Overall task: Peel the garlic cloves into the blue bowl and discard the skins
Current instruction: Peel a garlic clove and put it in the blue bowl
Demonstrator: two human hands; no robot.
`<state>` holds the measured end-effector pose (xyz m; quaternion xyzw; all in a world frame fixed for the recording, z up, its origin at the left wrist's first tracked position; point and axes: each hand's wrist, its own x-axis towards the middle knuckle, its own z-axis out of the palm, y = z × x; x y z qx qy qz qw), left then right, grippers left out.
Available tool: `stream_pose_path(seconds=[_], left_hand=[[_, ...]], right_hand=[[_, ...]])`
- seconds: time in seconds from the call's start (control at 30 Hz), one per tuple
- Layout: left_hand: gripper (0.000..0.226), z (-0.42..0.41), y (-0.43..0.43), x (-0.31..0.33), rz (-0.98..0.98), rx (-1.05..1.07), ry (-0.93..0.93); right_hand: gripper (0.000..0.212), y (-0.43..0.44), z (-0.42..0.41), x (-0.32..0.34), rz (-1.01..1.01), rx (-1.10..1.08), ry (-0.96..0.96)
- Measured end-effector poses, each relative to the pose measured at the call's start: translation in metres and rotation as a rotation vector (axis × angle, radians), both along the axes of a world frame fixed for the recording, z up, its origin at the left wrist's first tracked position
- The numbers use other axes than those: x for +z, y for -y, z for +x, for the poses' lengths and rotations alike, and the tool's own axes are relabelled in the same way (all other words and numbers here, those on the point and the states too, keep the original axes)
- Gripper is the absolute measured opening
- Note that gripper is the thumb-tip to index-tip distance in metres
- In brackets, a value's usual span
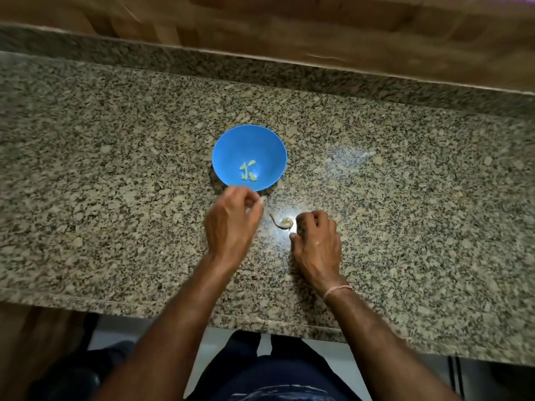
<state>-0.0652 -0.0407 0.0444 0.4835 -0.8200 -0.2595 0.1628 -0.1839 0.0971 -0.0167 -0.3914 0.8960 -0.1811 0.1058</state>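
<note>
A blue bowl [260, 143] stands on the speckled granite counter [115, 169] and holds several pale peeled garlic cloves [247, 170]. Just below the bowl's near rim, my left hand [231, 224] has its fingers curled, pinching a small pale garlic piece [262, 200] at the fingertips. A little to the right, my right hand [317, 241] lies knuckles-up on the counter with fingers curled under; whether it holds anything is hidden. Between the two hands lies a scrap of garlic skin with a thin stem [282, 222].
The counter's front edge [260, 321] runs just above my legs. A raised granite ledge [289, 70] and wooden wall panel close off the back. Bare counter stretches to both sides of the bowl.
</note>
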Motion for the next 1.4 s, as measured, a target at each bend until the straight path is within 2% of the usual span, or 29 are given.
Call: stream_pose_path(seconds=[0.1,0.23,0.33,0.4,0.47,0.57,0.63,0.7,0.8,0.83,0.9,1.03,1.4], left_hand=[[0.012,-0.026,0.043,0.012,-0.106,0.024,0.02],[0.022,-0.036,0.064,0.007,-0.149,-0.018,0.131],[0.018,-0.027,0.038,0.002,-0.284,-0.13,-0.021],[0.017,-0.021,0.002,-0.011,-0.225,-0.317,-0.108],[0.027,-0.021,-0.023,-0.034,-0.077,-0.427,-0.065],[0.03,-0.027,-0.032,-0.059,0.012,-0.42,0.014],[0.026,-0.03,-0.033,-0.063,0.078,-0.357,-0.008],[0.024,-0.03,-0.036,-0.06,0.362,-0.185,-0.165],[0.028,-0.032,-0.043,-0.048,1.055,0.136,-0.555],[0.029,-0.032,-0.047,-0.045,1.176,0.172,-0.649],[0.032,-0.03,-0.056,-0.037,1.284,0.191,-0.765],[0.036,-0.03,-0.068,-0.03,1.277,0.191,-0.852],[0.033,-0.032,-0.093,-0.009,0.974,0.201,-0.825]], right_hand=[[0.04,0.002,0.002,0.0,-0.011,-0.02,-0.012],[0.038,0.001,0.002,0.001,-0.018,-0.023,0.023],[0.035,-0.002,-0.003,0.002,-0.042,-0.036,0.111],[0.033,-0.006,-0.006,0.002,-0.078,-0.054,0.165],[0.033,-0.008,-0.008,0.001,-0.1,-0.05,0.186],[0.033,-0.012,-0.013,0.001,-0.119,-0.02,0.234],[0.033,-0.015,-0.018,0.002,-0.145,-0.002,0.294],[0.031,-0.019,-0.024,0.005,-0.237,-0.035,0.436],[0.025,-0.02,-0.029,0.018,-0.408,-0.137,0.748],[0.023,-0.021,-0.029,0.022,-0.448,-0.145,0.804],[0.021,-0.023,-0.029,0.03,-0.528,-0.131,0.879],[0.015,-0.025,-0.029,0.041,-0.565,-0.133,0.851],[0.009,-0.036,-0.027,0.053,-0.591,0.052,0.481]])
